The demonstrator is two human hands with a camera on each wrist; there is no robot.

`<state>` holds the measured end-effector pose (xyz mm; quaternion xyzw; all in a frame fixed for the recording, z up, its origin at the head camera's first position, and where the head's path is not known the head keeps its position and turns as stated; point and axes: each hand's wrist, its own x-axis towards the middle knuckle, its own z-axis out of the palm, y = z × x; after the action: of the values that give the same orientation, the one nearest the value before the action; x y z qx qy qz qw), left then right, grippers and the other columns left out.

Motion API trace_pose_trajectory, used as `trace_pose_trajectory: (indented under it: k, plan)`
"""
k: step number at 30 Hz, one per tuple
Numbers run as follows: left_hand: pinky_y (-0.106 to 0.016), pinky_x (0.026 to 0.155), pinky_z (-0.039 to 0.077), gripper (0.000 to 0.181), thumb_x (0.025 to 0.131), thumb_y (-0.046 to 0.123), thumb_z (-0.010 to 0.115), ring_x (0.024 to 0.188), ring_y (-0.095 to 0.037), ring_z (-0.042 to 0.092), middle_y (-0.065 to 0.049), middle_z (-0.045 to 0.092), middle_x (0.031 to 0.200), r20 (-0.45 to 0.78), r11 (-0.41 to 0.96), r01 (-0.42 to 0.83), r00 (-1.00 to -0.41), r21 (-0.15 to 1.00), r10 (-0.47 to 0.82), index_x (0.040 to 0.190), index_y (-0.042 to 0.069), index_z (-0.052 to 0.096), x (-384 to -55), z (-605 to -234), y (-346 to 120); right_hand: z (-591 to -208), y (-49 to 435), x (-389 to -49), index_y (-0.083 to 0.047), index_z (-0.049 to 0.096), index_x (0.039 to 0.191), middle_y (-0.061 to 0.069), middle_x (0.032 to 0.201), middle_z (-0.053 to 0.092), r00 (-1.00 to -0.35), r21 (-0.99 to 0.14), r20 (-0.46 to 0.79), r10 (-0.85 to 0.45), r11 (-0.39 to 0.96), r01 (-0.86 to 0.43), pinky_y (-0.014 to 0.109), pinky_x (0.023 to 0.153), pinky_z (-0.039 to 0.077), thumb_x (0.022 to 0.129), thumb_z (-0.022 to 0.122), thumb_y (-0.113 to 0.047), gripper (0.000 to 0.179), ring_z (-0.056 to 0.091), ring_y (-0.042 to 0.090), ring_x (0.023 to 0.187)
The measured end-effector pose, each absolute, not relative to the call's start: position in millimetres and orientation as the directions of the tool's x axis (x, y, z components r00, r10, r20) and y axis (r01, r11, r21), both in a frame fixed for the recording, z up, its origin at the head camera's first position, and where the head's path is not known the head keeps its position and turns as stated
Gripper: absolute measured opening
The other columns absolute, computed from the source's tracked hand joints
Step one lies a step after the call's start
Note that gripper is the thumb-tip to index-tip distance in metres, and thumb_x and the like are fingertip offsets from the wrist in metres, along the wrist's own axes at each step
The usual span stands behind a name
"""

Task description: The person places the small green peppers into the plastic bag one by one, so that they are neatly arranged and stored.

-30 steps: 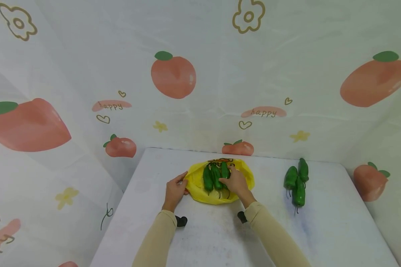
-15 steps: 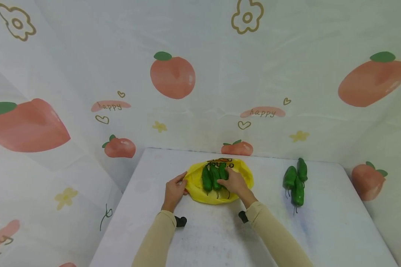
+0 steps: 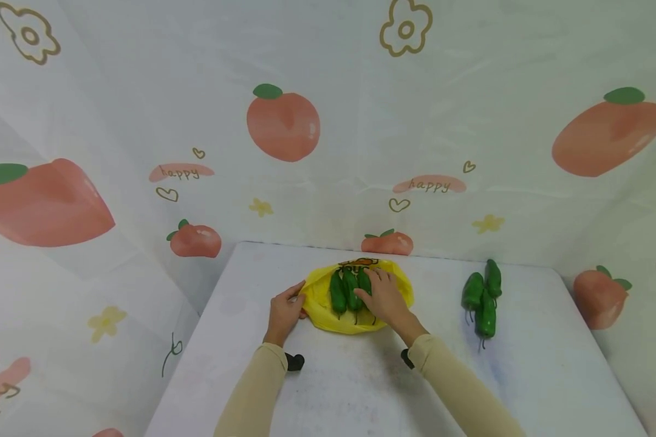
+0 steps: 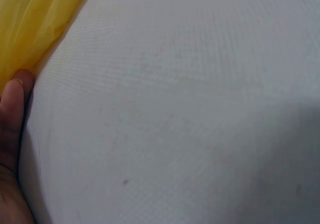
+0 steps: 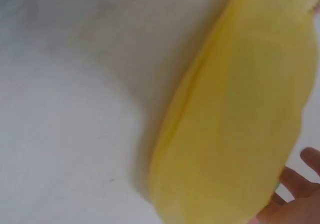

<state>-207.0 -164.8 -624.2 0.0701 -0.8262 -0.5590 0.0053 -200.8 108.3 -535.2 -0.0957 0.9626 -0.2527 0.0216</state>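
Note:
A yellow plastic bag point(image 3: 328, 318) lies on the table with its mouth spread. Three green peppers point(image 3: 338, 294) rest side by side in its opening, stems toward the person. My left hand point(image 3: 283, 312) pinches the bag's left edge between thumb and fingers; the left wrist view shows the fingertips point(image 4: 23, 79) against the yellow film. Over the rightmost pepper in the bag is my right hand point(image 3: 387, 300), its fingers loosely extended and partly covering that pepper. In the right wrist view the right hand point(image 5: 295, 199) has spread fingers beyond the bag's side.
Three more green peppers point(image 3: 486, 315) lie in a cluster on the right part of the white table point(image 3: 350, 388). Behind and beside the table hangs a white cloth point(image 3: 328, 200) printed with peaches. A dark wrist device point(image 3: 295, 362) sits at the left cuff.
My right hand's fingers have loosened and straightened from their grip on the rightmost pepper in the bag, and its wrist has shifted slightly right. The left hand stays at the bag's edge.

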Motion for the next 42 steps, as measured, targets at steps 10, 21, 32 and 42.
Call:
trace_pose_trajectory:
  k: [10,21,32,42]
  plan:
    - [-0.025,0.055,0.060,0.037,0.097,0.026,0.064,0.054,-0.015,0.067,-0.010,0.072,0.127,-0.071,0.375,-0.117,-0.989,0.920,-0.133,0.133,0.030,0.069,-207.2,-623.0,-163.7,-541.2,120.2,-194.0,-0.006,0.043,0.154,0.029,0.159,0.035,-0.951,-0.248,0.165,-0.260,0.923,-0.295,0.069,0.120,0.030,0.097,0.058,-0.058,0.079,0.030,0.056,0.148]
    - [-0.025,0.055,0.060,0.036,0.097,0.028,0.063,0.054,-0.016,0.068,-0.010,0.072,0.127,-0.069,0.372,-0.115,-0.989,0.921,-0.134,0.132,0.031,0.070,-209.0,-624.2,-162.6,-546.2,140.7,-199.7,-0.014,0.027,0.162,0.024,0.169,0.015,-0.975,-0.217,0.095,-0.201,0.952,-0.217,0.077,0.121,0.010,0.094,0.050,-0.071,0.092,0.012,0.055,0.154]
    - [-0.027,0.054,0.060,0.036,0.096,0.027,0.064,0.054,-0.017,0.068,-0.010,0.072,0.127,-0.052,0.360,-0.093,-0.991,0.928,-0.121,0.131,0.031,0.070,-210.9,-625.1,-165.8,-545.2,158.3,-201.6,-0.017,0.023,0.164,0.023,0.171,0.009,-0.988,-0.234,0.058,-0.145,0.960,-0.155,0.078,0.121,0.004,0.094,0.048,-0.072,0.093,0.007,0.057,0.154]
    - [-0.025,0.054,0.060,0.037,0.097,0.024,0.066,0.053,-0.014,0.068,-0.012,0.071,0.129,-0.082,0.360,-0.127,-0.987,0.924,-0.136,0.133,0.031,0.069,-208.0,-619.5,-163.4,-546.5,179.9,-206.7,-0.014,0.015,0.165,0.026,0.170,0.002,-0.998,-0.249,-0.005,-0.062,0.967,-0.058,0.078,0.120,-0.001,0.096,0.042,-0.071,0.093,0.001,0.058,0.154]
